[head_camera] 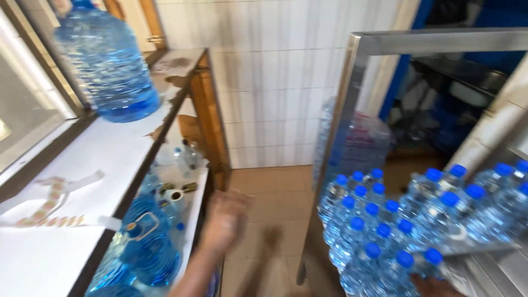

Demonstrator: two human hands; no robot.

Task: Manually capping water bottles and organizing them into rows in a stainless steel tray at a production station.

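- Head view, left hand (224, 220): blurred and raised in mid-air over the tiled floor (275, 209), between the white worktop (82, 181) and the steel table (495, 264). The fingers seem loosely curled with nothing in them, though the blur leaves the degree of opening uncertain.
- Head view, right hand (434, 287): only a sliver shows at the bottom edge, touching the near side of the cluster of small bottles (396, 225) with blue caps. Whether it grips one cannot be told.
- Small bottles: packed cap-up and shoulder to shoulder on the steel table, probably so that they brace one another; the outermost stand at the table's near edge.
- Large water jug (104, 60): upright at the far end of the worktop, against the window frame, well apart from both hands.
- Lower shelf (192, 203): holds a blue jug with a handle (146, 242) and small odds and ends, tucked beneath the worktop's edge.
- Paper strips (49, 203): lie flat on the worktop.
- Open room: the floor strip between worktop and table is narrow.
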